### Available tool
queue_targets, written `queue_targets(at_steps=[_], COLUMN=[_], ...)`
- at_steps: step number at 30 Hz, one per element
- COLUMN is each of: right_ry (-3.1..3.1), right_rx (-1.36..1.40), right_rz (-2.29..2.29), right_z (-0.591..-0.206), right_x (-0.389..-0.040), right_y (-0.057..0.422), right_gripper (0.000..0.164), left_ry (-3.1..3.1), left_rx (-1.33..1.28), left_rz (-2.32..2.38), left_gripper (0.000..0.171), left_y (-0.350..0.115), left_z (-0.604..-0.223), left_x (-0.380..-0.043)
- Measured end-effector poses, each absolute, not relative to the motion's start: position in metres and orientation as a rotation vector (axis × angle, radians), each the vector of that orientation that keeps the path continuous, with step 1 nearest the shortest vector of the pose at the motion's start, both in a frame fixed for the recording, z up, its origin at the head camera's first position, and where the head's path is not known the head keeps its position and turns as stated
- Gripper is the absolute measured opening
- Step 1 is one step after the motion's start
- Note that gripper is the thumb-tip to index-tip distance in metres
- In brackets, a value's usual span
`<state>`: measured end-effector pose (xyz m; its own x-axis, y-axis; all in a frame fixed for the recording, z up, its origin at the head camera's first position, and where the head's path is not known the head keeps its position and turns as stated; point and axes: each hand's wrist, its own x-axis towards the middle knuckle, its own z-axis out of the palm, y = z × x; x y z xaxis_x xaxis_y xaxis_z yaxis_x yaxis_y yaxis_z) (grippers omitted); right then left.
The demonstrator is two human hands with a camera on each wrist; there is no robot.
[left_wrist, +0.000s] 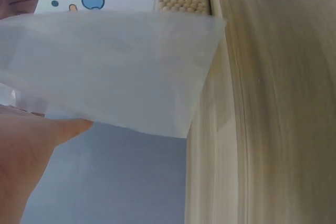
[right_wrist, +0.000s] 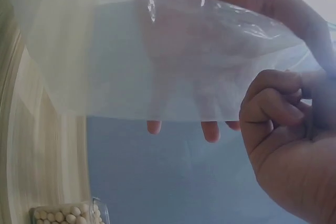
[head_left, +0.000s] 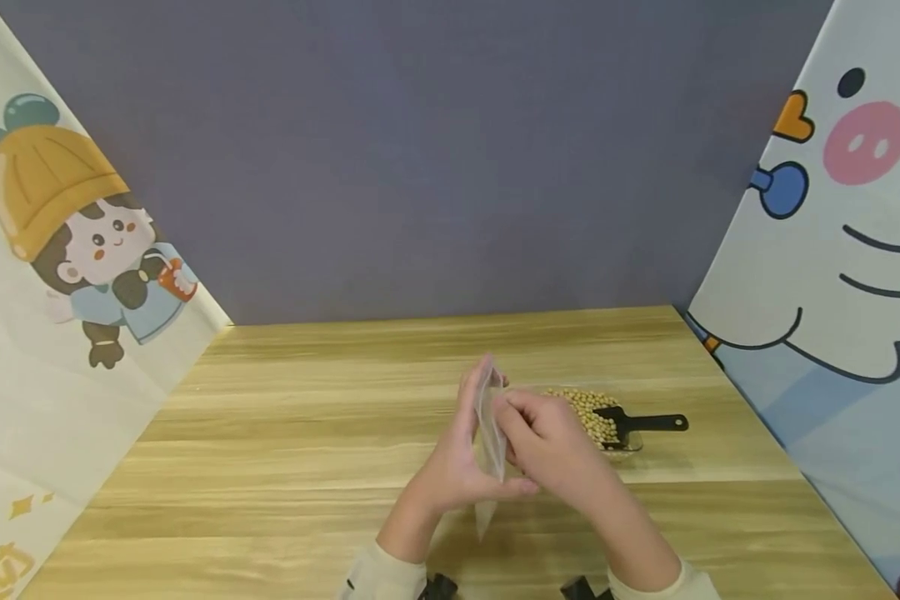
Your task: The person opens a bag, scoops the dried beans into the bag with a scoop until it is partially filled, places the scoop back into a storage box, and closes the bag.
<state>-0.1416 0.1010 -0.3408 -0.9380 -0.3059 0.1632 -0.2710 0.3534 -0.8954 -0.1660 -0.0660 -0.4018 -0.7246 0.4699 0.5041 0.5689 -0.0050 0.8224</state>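
A translucent plastic bag (head_left: 489, 429) hangs upright between my hands over the table, its lower corner pointing down. My left hand (head_left: 456, 465) holds it from the left, the fingers behind it and the thumb stretched across the near side. In the right wrist view several left fingers (right_wrist: 211, 131) stick out past the bag's edge. My right hand (head_left: 553, 442), fingers curled, pinches the bag near its upper edge. No contents show inside the bag (left_wrist: 121, 72) in the left wrist view.
Right of my hands, a clear container (head_left: 633, 448) of yellowish soybeans (head_left: 581, 404) stands on the wooden table (head_left: 270, 433). A black scoop (head_left: 648, 422) lies in the beans, handle pointing right. A grey panel (head_left: 450, 167) closes the back; printed panels flank both sides.
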Motion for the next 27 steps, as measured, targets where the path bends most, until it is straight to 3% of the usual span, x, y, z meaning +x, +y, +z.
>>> queue_targets(at_steps=[7,11,18,22,27], right_ry=[2.718,2.772,2.938,2.975,3.155], right_rx=[-0.537,-0.482,-0.427,-0.405,-0.798], right_rz=[-1.552,-1.499,-1.421,-1.416,-1.324], right_z=[-0.337,-0.334,-0.332,-0.332,-0.332], right_x=[-0.14,-0.14,-0.141,-0.142,-0.137], right_y=[0.107,0.11,0.112,0.112,0.111], right_gripper=[0.041,0.039,0.029,0.024,0.016], left_ry=[-2.076,-2.033,-2.09,-2.154,-2.183], left_rx=[-1.046,-1.026,-0.969,-0.935,-0.935], left_rz=[-1.906,-1.893,-1.814,-1.762,-1.703], left_gripper=[0.092,0.079,0.089,0.106,0.114], left_y=[-0.069,-0.071,-0.074,-0.075,-0.074], left_z=[-0.397,-0.397,-0.395,-0.393,-0.393], left_x=[-0.172,-0.174,-0.176,-0.175,-0.176])
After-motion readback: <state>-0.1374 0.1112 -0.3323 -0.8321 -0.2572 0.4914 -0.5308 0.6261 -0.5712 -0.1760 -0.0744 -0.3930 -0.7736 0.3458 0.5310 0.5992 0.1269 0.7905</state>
